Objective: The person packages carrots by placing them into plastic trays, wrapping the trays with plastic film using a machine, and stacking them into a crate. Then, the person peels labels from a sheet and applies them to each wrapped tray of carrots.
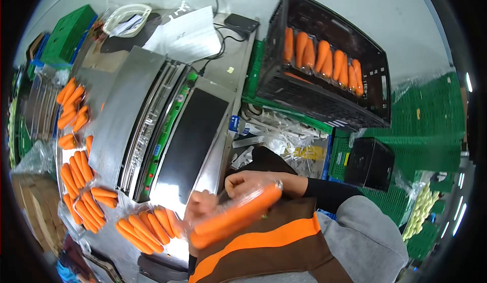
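Observation:
A clear plastic bag of carrots (236, 214) is held tilted in front of the brown apron, smeared by motion. My left hand (201, 205) is closed on its lower left end, partly blurred. Behind the bag's upper edge, my right hand (243, 184) has its fingers curled; the bag hides part of it, and what it grips cannot be made out. Beside my left hand, several bagged carrots (147, 228) lie on the metal table (114, 227). A bag sealing machine (162, 126) with a green control strip stands just beyond my hands.
More bagged carrots (83, 209) lie along the table's left side. At the upper right, a black crate (324, 103) holds a row of carrot bags. Papers (190, 37) and a white basket (127, 22) are at the back. Green crates (416, 110) stand on the right.

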Tool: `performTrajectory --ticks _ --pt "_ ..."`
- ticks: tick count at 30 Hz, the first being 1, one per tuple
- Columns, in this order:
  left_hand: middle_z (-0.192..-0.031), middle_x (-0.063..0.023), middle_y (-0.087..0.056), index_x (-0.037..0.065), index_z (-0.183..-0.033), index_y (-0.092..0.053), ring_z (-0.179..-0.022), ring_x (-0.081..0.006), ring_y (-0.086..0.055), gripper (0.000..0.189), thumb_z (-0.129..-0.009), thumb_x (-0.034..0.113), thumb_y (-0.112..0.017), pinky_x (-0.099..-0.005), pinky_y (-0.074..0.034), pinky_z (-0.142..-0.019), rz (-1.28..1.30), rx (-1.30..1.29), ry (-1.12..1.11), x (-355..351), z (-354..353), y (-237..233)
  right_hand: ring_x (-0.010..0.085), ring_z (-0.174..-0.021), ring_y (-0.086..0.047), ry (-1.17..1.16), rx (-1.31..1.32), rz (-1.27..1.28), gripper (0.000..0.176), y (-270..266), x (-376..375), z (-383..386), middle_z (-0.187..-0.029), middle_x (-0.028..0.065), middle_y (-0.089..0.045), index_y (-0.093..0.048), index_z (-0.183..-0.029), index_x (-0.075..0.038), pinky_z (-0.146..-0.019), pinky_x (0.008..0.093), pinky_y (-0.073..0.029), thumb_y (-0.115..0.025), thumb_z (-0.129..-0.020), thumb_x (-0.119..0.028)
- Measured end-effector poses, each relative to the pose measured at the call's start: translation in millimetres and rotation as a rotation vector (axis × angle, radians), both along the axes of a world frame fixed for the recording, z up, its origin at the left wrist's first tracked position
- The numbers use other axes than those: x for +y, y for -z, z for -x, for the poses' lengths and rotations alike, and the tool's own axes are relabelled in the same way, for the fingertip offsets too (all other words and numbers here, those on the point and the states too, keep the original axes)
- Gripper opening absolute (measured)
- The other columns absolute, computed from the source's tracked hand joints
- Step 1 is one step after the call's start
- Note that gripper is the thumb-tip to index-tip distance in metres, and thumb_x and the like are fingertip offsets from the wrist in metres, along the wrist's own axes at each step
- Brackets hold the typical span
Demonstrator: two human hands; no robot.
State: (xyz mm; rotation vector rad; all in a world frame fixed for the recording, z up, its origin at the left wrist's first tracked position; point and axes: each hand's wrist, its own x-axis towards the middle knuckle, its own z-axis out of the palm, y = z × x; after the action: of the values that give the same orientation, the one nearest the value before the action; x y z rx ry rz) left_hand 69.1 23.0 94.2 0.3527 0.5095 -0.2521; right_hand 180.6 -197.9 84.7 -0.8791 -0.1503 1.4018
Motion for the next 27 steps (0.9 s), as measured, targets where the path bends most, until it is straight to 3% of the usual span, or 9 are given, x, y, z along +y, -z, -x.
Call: performTrajectory --ticks 2,4,6,8,9,15,18,23,27 --pt "-0.115 -0.0083 -0.059 0.010 -0.121 -0.051 -0.101 -0.0228 -0.062 0.042 -0.100 0.045 -0.042 -0.0407 -0.053 -0.086 -0.002 0.026 0.093 -16.0 9.1 -18.2 0.0104 -0.091 -0.057 0.025 -0.201 0.140 0.023 -20.3 -13.0 -2.6 -0.100 0.0025 -0.062 -0.060 -0.108 -0.004 -0.081 0.0274 -0.047 -0.057 -0.096 -0.024" --pt "-0.117 -0.0090 -0.059 0.009 -0.123 -0.050 -0.102 -0.0234 -0.061 0.043 -0.100 0.044 -0.041 -0.0414 -0.052 -0.087 0.005 0.037 0.163 -34.9 1.3 -23.5 0.0132 -0.104 -0.056 0.548 -0.240 0.224 0.031 -22.2 -34.4 -10.0 -0.112 0.0052 -0.060 -0.057 -0.117 -0.004 -0.088 0.0300 -0.046 -0.051 -0.099 -0.029" --pt "-0.119 -0.0098 -0.058 0.008 -0.125 -0.049 -0.104 -0.0239 -0.061 0.044 -0.101 0.044 -0.041 -0.0421 -0.051 -0.089 0.023 0.024 0.224 -57.8 -19.4 -24.8 0.0209 -0.121 -0.052 0.759 0.057 -0.183 0.034 -45.0 -67.2 -14.5 -0.127 0.0102 -0.057 -0.057 -0.123 -0.005 -0.098 0.0347 -0.042 -0.055 -0.097 -0.027" --pt "-0.122 -0.0105 -0.057 0.007 -0.128 -0.048 -0.105 -0.0245 -0.060 0.046 -0.101 0.044 -0.040 -0.0428 -0.050 -0.091 0.045 0.021 0.282 -86.9 -44.2 -24.0 0.0223 -0.115 -0.056 0.462 -0.936 -0.046 0.047 -62.7 -98.7 -17.9 -0.125 0.0126 -0.060 -0.061 -0.123 -0.004 -0.097 0.0360 -0.044 -0.074 -0.084 -0.026" --pt "-0.123 -0.0108 -0.057 0.007 -0.129 -0.048 -0.106 -0.0248 -0.060 0.046 -0.101 0.044 -0.040 -0.0431 -0.050 -0.092 0.046 0.010 0.312 -98.7 -57.2 -28.1 0.0199 -0.106 -0.060 0.520 -0.982 0.110 0.046 -78.8 -106.0 -17.0 -0.115 0.0117 -0.064 -0.067 -0.112 -0.005 -0.093 0.0336 -0.047 -0.083 -0.073 -0.024" --pt "-0.129 -0.0130 -0.055 0.005 -0.135 -0.045 -0.110 -0.0264 -0.059 0.051 -0.101 0.043 -0.039 -0.0452 -0.047 -0.098 -0.007 -0.111 0.394 -187.0 -148.7 -67.0 0.0114 -0.091 -0.063 0.803 -0.902 0.368 0.036 -105.6 -232.2 -89.0 -0.099 0.0045 -0.069 -0.071 -0.098 -0.004 -0.083 0.0277 -0.049 -0.083 -0.070 -0.024" --pt "-0.124 -0.0125 -0.058 0.005 -0.127 -0.052 -0.107 -0.0245 -0.060 0.041 -0.102 0.036 -0.043 -0.0384 -0.049 -0.091 -0.414 -0.468 0.170 -245.1 -193.4 -107.8 0.0133 -0.089 -0.062 0.983 -0.713 0.589 0.038 -133.6 -339.5 -126.0 -0.096 0.0073 -0.067 -0.066 -0.104 0.003 -0.080 0.0280 -0.050 -0.076 -0.077 -0.021" --pt "-0.088 -0.0002 -0.060 0.006 -0.103 -0.061 -0.080 -0.0085 -0.056 0.016 -0.098 0.020 -0.056 -0.0214 -0.043 -0.070 -0.896 -0.088 -0.252 -206.1 -189.4 5.2 0.0126 -0.084 -0.061 1.093 -0.450 0.887 0.032 -74.5 -493.1 -130.1 -0.093 0.0064 -0.066 -0.067 -0.100 0.004 -0.076 0.0262 -0.049 -0.077 -0.080 -0.019" --pt "-0.084 0.0019 -0.059 0.010 -0.099 -0.061 -0.075 -0.0087 -0.053 0.016 -0.095 0.025 -0.059 -0.0241 -0.042 -0.068 -0.916 0.379 -0.342 -174.1 -139.3 115.3 0.0113 -0.080 -0.061 0.988 -0.324 1.122 0.029 -17.9 -525.7 -113.6 -0.088 0.0054 -0.067 -0.069 -0.095 0.001 -0.075 0.0251 -0.048 -0.080 -0.078 -0.020"
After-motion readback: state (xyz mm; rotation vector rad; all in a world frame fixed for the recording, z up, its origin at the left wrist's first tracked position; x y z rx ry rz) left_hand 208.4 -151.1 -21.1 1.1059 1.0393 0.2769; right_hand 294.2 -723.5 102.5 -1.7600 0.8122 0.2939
